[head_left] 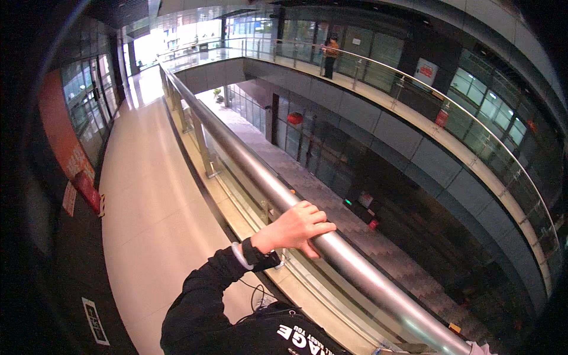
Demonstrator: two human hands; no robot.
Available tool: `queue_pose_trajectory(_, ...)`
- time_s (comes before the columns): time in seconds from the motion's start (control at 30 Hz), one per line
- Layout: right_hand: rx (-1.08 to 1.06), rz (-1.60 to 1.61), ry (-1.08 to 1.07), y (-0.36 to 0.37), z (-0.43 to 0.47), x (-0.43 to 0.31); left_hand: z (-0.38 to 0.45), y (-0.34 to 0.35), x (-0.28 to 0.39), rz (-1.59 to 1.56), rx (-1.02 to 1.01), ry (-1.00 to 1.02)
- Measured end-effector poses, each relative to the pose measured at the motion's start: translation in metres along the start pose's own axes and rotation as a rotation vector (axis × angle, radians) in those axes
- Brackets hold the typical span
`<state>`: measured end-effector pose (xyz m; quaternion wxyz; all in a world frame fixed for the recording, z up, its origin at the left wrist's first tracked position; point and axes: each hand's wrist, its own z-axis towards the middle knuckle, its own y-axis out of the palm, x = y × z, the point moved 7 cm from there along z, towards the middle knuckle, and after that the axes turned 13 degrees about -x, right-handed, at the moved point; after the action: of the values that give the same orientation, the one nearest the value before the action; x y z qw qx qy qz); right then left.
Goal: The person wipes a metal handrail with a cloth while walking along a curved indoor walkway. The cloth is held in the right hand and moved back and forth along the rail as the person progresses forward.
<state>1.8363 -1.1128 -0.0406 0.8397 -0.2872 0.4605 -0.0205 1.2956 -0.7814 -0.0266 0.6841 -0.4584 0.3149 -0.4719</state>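
My left hand rests over a thick brushed-metal handrail, fingers across its top and thumb down the near side. A black sleeve, a black wrist strap and a pale bracelet cover that wrist and forearm. Below the hand are glass balustrade panels and metal posts. A thin black cable loops beside my black printed top. My right hand cannot be made out; a small pale pink thing touches the rail at the bottom edge, too cut off to identify.
A pale tiled walkway runs left of the rail. Beyond it drops an atrium with a lower floor and a red lantern. Across it, a person stands on a curved balcony. A red box stands by the left wall.
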Motion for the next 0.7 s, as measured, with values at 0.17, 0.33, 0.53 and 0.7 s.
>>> queue_pose_trajectory(0.17,-0.171,-0.082,-0.116,0.063,-0.028,-0.056,0.0,0.001,0.001,0.013,0.032,0.013)
queue_pose_trajectory(0.33,-0.289,-0.112,-0.206,0.108,-0.061,-0.097,0.003,0.008,0.0,-0.006,0.012,0.011)
queue_pose_trajectory(0.53,-0.485,-0.126,-0.326,0.186,-0.124,-0.151,0.001,0.014,-0.001,-0.015,0.043,0.023)
queue_pose_trajectory(0.7,-0.666,-0.132,-0.413,0.264,-0.188,-0.199,-0.003,0.016,0.001,-0.132,0.058,0.109)
